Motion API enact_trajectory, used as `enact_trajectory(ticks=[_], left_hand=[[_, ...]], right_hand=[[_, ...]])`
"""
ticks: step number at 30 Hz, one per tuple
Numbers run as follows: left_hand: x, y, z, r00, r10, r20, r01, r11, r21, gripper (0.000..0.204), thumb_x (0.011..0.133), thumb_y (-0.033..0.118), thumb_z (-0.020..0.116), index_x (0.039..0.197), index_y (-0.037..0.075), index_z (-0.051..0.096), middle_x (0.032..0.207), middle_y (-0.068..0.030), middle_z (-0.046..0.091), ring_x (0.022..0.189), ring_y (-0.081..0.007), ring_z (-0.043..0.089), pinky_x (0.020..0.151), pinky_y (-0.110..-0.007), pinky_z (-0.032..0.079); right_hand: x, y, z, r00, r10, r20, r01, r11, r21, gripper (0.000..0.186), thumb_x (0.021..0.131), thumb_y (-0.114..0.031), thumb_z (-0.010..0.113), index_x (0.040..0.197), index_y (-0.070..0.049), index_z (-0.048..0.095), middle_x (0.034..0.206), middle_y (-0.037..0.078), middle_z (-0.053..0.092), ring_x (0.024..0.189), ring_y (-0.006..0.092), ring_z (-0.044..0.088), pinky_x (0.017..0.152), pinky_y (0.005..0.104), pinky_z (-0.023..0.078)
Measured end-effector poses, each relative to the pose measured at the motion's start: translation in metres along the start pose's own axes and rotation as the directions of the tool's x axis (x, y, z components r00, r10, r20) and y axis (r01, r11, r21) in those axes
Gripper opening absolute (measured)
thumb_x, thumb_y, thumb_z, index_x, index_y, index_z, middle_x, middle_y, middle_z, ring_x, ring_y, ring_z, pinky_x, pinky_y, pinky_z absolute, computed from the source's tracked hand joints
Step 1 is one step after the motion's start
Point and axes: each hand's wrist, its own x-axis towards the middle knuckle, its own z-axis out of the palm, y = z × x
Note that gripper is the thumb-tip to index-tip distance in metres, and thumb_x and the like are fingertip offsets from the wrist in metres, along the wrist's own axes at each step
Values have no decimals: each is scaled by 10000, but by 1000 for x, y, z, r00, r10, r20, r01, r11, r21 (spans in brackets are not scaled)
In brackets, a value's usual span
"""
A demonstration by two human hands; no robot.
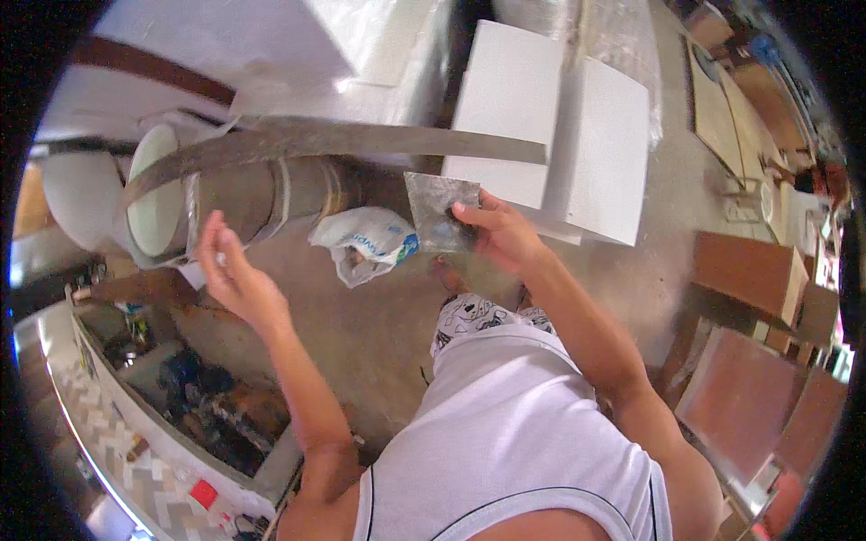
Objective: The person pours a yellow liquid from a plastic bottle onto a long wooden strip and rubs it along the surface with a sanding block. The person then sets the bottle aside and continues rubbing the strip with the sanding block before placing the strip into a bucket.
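My right hand (510,234) pinches a thin grey, square sheet (437,212) with a slightly glossy, speckled face, its thumb on top. Whether it is a flat sheet or a thin pouch I cannot tell. My left hand (230,270) is raised on the left, a little blurred, fingers stretched upward and holding nothing. A small pale spot shows at its fingers. Just beyond it lies a long grey-brown strip (334,142), curving across the top of a large grey cylinder (236,200). A crumpled white plastic bag (368,239) with printing rests on the floor between my hands.
Two white box-like panels (606,149) stand ahead on the right. At lower left, an open-topped bin or drawer (212,397) holds dark clutter beside a patterned surface with a red square (204,493). Brown boards and boxes (744,270) line the right side.
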Motion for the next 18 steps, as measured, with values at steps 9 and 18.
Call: enact_trajectory(ticks=[9,18], left_hand=[[-205,130,134,479,-166,862,835,388,-390,912,1060,690,472,1609,-39,448,1621,-164,520,1416,-264,521,1175,-479,390],[-374,316,280,-68,154,986,987,-132,89,1227,942,845,474,1702,-55,130,1781,-249,175,1635,-453,179,1333,-617,117]], right_hand=[[-153,-46,-136,980,-169,-106,187,963,195,329,1064,-99,674,1373,-33,582,1236,85,719,1110,209,725,976,417,627],[-463,-44,-446,615,-461,-640,729,643,237,282,1035,-155,728,1294,-72,651,1286,60,705,1188,196,672,1047,408,544]])
